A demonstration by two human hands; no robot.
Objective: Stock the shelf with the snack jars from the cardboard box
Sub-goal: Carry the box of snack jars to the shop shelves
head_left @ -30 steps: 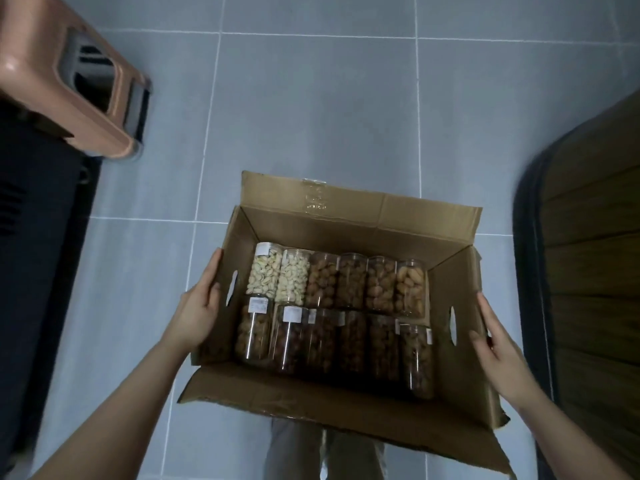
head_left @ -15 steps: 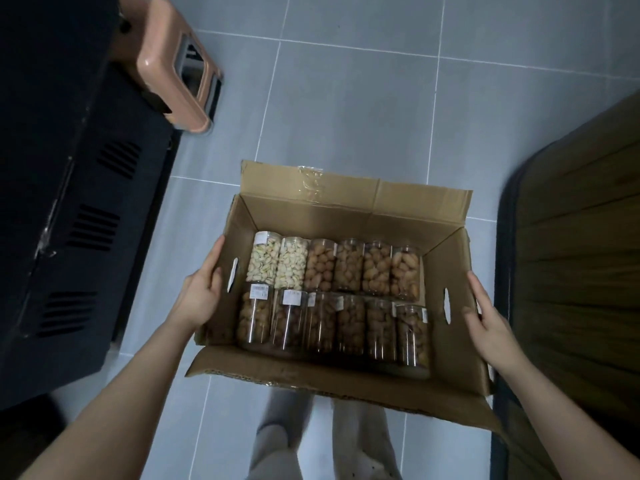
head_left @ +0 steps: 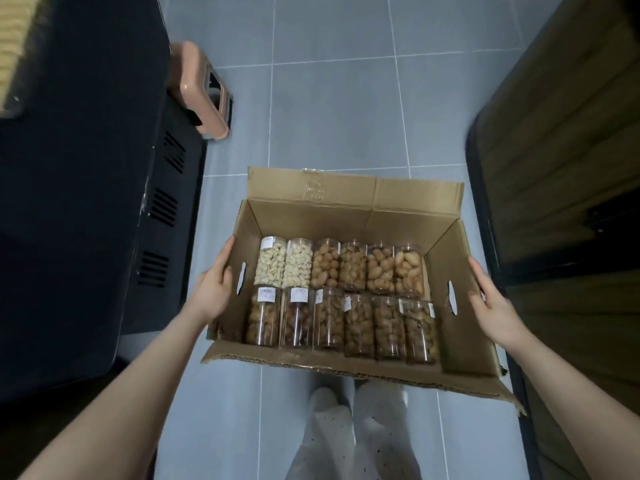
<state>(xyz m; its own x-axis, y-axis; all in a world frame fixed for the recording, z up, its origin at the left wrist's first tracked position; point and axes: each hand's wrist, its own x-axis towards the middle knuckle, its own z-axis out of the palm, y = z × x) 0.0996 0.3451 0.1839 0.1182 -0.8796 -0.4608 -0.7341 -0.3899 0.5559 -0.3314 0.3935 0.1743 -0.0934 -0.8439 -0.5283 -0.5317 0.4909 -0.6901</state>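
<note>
An open cardboard box (head_left: 346, 216) hangs in front of me above a grey tiled floor. My left hand (head_left: 213, 289) presses flat against its left wall, and my right hand (head_left: 491, 303) presses against its right wall. Inside lie two rows of several clear snack jars (head_left: 343, 296) on their sides. Two pale nut jars (head_left: 284, 261) sit at the back left, the rest hold brown snacks. White labels show on several jars.
A tall black cabinet (head_left: 86, 188) with vent slots stands on the left. A brown plastic stool (head_left: 204, 91) sits on the floor behind it. A dark wooden unit (head_left: 568, 161) fills the right. My legs in light trousers (head_left: 349, 431) show below the box.
The view has shifted, so the black cabinet and stool now sit further into the frame on the left. Both hands keep the same hold on the box.
</note>
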